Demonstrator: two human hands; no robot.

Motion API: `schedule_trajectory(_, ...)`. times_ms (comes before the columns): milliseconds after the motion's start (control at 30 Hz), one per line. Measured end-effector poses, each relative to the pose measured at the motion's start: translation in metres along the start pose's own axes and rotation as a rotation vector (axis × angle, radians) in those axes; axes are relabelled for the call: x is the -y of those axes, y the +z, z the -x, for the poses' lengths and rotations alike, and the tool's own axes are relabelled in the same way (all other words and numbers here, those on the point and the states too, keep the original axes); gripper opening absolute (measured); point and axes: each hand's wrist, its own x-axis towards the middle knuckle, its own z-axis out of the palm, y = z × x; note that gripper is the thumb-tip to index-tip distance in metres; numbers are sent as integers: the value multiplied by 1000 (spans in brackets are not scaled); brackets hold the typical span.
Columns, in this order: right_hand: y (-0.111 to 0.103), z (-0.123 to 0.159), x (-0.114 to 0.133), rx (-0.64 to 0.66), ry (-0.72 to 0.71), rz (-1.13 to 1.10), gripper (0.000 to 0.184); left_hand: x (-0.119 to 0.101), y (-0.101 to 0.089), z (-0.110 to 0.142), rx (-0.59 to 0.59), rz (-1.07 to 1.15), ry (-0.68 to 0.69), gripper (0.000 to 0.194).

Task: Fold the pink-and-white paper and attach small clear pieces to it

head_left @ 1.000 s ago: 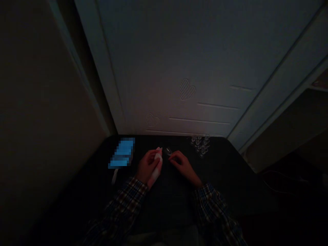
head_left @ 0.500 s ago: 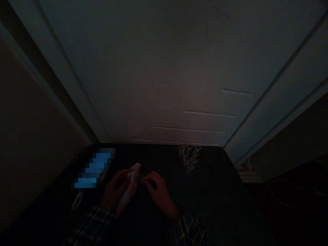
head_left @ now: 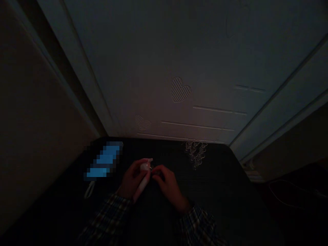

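Observation:
In the dim head view, my left hand (head_left: 131, 180) is closed around a soft-looking pink-and-white packet (head_left: 141, 190), tilted up and away from me. A pale rounded patch shows at its upper part, by my thumb. My right hand (head_left: 169, 187) is beside the packet's right edge, thumb and fingers pinched together. A tiny shiny bit (head_left: 151, 168) shows between the packet and these fingertips; whether they grip it is too dark to tell. Several small clear rounded pieces (head_left: 196, 155) stand in a triangular cluster toward the back right of the dark table (head_left: 217, 194).
A phone-like object with a blurred blue screen (head_left: 106, 160) and a pale strap loop (head_left: 89, 190) lies left of my hands. A white panel with raised hearts (head_left: 180, 90) rises behind the table. A pale cable (head_left: 280, 198) hangs at the far right.
The whole view has shifted, so things appear farther right. My left hand has turned the packet, showing its pale rounded patch. The clear bit previously visible at my right fingertips is now mostly hidden.

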Motion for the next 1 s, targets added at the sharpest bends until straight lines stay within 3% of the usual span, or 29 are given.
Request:
schedule_trajectory(133,-22,5,14,-93,-141,220,24,0,4,-4,30,34,-4,36)
schedule_trajectory(267,-46,11,15,-404,-217,262,23,3,-3,-4,-15,40,-51,40)
schedule_trajectory(333,-63,12,11,-578,-219,277,23,5,-7,-3,-37,64,-75,41)
schedule_trajectory(533,-139,-3,-18,-880,-52,307,24,4,-6,-4,-39,77,-126,42)
schedule_trajectory(633,-172,-14,-49,-885,47,193,33,4,-3,-4,-20,94,-136,39)
schedule_trajectory(733,-187,-23,-81,-826,148,41,40,6,-2,-5,-8,75,-138,35)
schedule_trajectory(867,-182,-24,-101,-765,211,-15,44,10,-1,-4,-5,40,-161,34)
schedule_trajectory(1000,-172,-19,-99,-786,249,23,45,7,-2,-2,58,19,-168,32)
